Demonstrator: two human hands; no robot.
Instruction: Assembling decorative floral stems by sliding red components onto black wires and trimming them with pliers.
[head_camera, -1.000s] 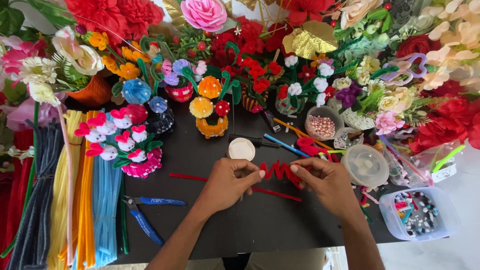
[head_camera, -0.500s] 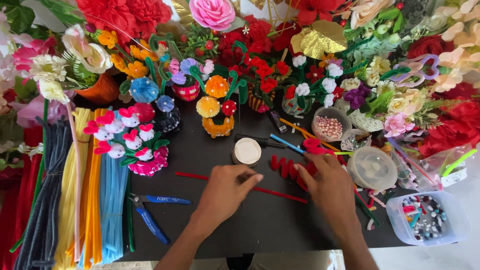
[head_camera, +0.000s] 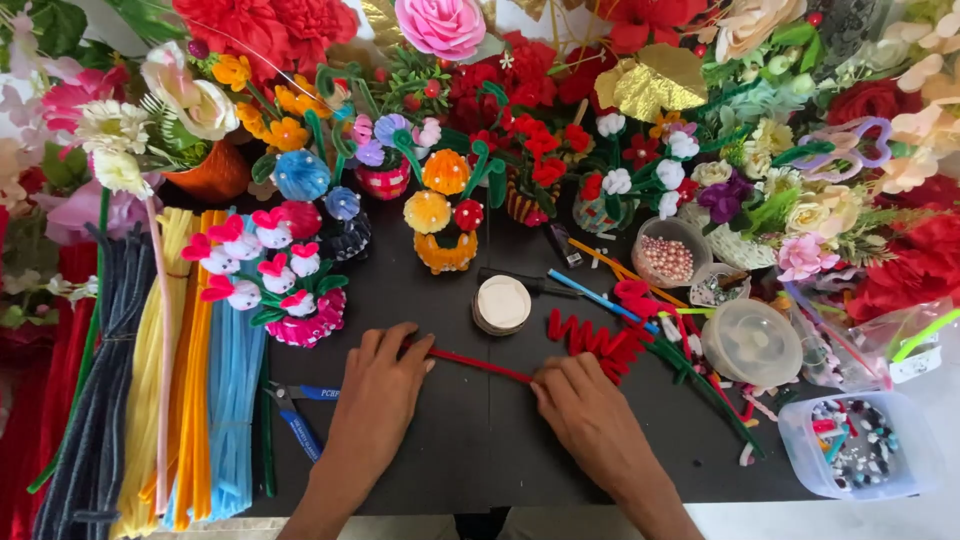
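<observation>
- The left hand (head_camera: 375, 385) and right hand (head_camera: 590, 415) rest on the black table (head_camera: 480, 460), each pinching one end of a red pipe cleaner (head_camera: 480, 366) that lies stretched between them
- The left hand's fingers are curled down over the stem's end at about 9 o'clock of the stem's middle; the right hand is closed on the other end at about 3 o'clock, fingertips tucked under
- The stem's long axis runs nearly left to right across the table, tipping slightly: its left end sits a little farther from the person, its right end a little nearer
- As a judgement, the work on this stem is at an early point: it looks straight and unshaped, with no bend or coil visible along the exposed stretch
- Done already, by the look of things: a red zigzag-folded pipe cleaner (head_camera: 598, 342) lies just beyond the right hand at about 1 o'clock, and finished small flower pots such as the white-and-pink bouquet (head_camera: 270, 285) stand at 11 o'clock of the left hand
- A round white lidded tin (head_camera: 502, 303) sits at 12 o'clock of the stem; blue-handled pliers (head_camera: 298, 420) lie at 8 o'clock of the left hand, untouched; bundles of spare pipe cleaners (head_camera: 190, 370) lie along the table's left side
</observation>
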